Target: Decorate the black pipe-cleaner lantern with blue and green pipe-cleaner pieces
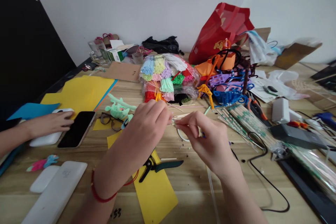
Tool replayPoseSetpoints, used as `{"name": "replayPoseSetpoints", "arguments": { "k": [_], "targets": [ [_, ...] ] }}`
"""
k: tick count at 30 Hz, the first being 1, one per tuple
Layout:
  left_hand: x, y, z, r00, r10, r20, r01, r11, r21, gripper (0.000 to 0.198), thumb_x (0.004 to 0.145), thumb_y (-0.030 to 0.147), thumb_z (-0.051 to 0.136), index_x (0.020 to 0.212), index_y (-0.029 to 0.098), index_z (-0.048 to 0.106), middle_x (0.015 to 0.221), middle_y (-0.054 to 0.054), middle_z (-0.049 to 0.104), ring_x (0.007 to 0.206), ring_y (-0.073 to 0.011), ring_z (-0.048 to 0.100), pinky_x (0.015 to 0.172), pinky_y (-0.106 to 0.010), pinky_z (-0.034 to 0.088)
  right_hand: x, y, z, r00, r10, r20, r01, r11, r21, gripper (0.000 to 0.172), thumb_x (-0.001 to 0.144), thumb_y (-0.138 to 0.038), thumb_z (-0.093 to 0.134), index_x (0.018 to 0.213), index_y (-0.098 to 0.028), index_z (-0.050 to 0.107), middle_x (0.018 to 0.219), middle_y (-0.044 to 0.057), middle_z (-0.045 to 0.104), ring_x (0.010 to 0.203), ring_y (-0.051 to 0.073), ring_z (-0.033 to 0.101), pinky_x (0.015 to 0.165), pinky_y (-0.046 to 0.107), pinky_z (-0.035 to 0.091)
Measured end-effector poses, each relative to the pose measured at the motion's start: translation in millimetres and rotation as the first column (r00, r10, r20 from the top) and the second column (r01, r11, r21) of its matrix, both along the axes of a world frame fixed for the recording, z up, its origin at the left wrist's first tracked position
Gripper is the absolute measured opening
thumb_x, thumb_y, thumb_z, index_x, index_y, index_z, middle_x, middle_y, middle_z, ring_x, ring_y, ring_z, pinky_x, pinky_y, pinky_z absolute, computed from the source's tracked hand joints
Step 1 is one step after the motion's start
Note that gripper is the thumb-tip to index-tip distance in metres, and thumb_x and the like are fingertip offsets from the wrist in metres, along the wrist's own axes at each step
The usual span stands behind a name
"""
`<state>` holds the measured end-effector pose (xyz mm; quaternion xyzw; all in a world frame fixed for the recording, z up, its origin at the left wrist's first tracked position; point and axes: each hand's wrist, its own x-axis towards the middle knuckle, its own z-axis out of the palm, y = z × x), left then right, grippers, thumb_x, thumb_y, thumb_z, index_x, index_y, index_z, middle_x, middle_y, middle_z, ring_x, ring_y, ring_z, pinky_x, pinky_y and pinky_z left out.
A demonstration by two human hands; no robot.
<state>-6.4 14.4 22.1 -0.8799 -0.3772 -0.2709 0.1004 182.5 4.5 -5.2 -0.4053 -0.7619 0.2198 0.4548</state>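
Observation:
My left hand [151, 122] is closed, its fingertips tucked out of sight behind the knuckles. Facing it, my right hand [207, 136] pinches with thumb and forefinger, the fingertips almost meeting those of the left. Whatever sits between them is too small and hidden to name. Thin wooden sticks [182, 115] lie on the table just beyond the fingertips. Part of a white loop [181, 135] shows beside the right fingers. Below the hands, green-handled pruning shears [169, 165] rest on a yellow paper sheet [154, 196], partly behind my left forearm.
At the left, another person's hand [52, 124] rests on a white device beside a phone [77, 129]. Bundled pipe cleaners [166, 73] and a red bag [220, 31] stand at the back. Packaged sticks [249, 122], pliers [258, 110] and a black cable [273, 185] lie right.

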Motion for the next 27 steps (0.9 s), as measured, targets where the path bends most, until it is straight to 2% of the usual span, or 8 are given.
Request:
{"name": "replayPoseSetpoints", "arguments": {
  "k": [6,9,12,16,21,23,25,27],
  "targets": [
    [15,-3,-5.1,0.997,0.077,0.008,-0.078,0.992,0.101,0.019,0.097,0.006,0.045,0.087,0.015,0.059,0.085,-0.008,0.063,0.081,-0.0235,0.059,0.072,-0.037,0.049,-7,-3,-4.3,0.985,-0.156,0.076,0.145,0.98,0.138,0.033,0.087,0.0,0.056,0.071,-0.025,0.042,0.08,0.0,0.07,0.077,0.015,0.069,0.063,0.025,0.048],
    [19,-7,-5.0,0.986,0.02,0.163,-0.033,0.996,0.078,0.015,0.098,0.008,0.048,0.098,0.011,0.063,0.092,-0.009,0.066,0.087,-0.0215,0.063,0.08,-0.035,0.053,-12,0,-2.0,0.961,-0.246,-0.123,0.266,0.944,0.197,0.04,0.086,-0.001,0.06,0.064,-0.024,0.036,0.073,-0.001,0.069,0.076,0.015,0.071,0.063,0.024,0.05],
    [23,-12,-6.2,0.94,-0.069,0.333,0.041,0.995,0.091,0.015,0.094,0.004,0.059,0.107,0.009,0.065,0.095,-0.007,0.068,0.092,-0.0155,0.066,0.089,-0.027,0.053,-17,2,0.9,0.895,-0.237,-0.378,0.315,0.936,0.158,0.048,0.083,-0.002,0.067,0.059,-0.022,0.032,0.068,-0.002,0.066,0.076,0.015,0.072,0.067,0.024,0.053],
    [28,-15,-6.1,0.845,-0.131,0.518,0.09,0.991,0.103,0.02,0.088,-0.001,0.067,0.103,0.011,0.069,0.092,-0.004,0.07,0.09,-0.0094,0.067,0.089,-0.019,0.052,-18,2,5.2,0.772,-0.2,-0.604,0.253,0.968,0.003,0.052,0.079,-0.002,0.073,0.056,-0.021,0.032,0.073,-0.001,0.072,0.078,0.014,0.074,0.07,0.024,0.056],
    [25,-15,1.3,0.728,-0.093,0.679,0.161,0.986,-0.039,0.015,0.087,0.001,0.069,0.092,0.016,0.072,0.086,0.0,0.07,0.08,-0.0071,0.066,0.073,-0.017,0.054,-17,5,8.0,0.651,-0.088,-0.754,-0.02,0.991,-0.132,0.049,0.076,-0.003,0.078,0.055,-0.021,0.038,0.076,-0.003,0.075,0.077,0.013,0.073,0.07,0.021,0.059],
    [23,-13,3.4,0.719,-0.077,0.691,0.172,0.983,-0.069,0.015,0.088,0.003,0.068,0.092,0.017,0.072,0.085,0.001,0.07,0.079,-0.0076,0.066,0.07,-0.018,0.054,-15,6,9.0,0.663,-0.038,-0.748,-0.048,0.995,-0.093,0.037,0.076,-0.001,0.077,0.059,-0.022,0.052,0.076,-0.004,0.074,0.078,0.012,0.073,0.071,0.022,0.061],
    [20,-12,4.0,0.736,-0.084,0.672,0.172,0.983,-0.066,0.016,0.088,0.003,0.068,0.093,0.017,0.071,0.087,0.0,0.071,0.082,-0.0091,0.067,0.072,-0.02,0.054,-13,5,10.5,0.715,-0.021,-0.699,-0.019,0.999,-0.049,0.026,0.077,0.001,0.076,0.078,-0.024,0.07,0.083,-0.003,0.075,0.081,0.013,0.073,0.075,0.023,0.062],
    [17,-11,4.0,0.764,-0.103,0.637,0.162,0.986,-0.034,0.018,0.088,0.001,0.067,0.095,0.017,0.071,0.089,0.0,0.072,0.085,-0.0096,0.068,0.076,-0.021,0.054,-10,4,11.8,0.794,-0.014,-0.608,0.004,1.0,-0.017,0.036,0.08,0.0,0.074,0.102,-0.028,0.077,0.092,-0.001,0.076,0.085,0.013,0.072,0.078,0.025,0.062]
  ]
}}
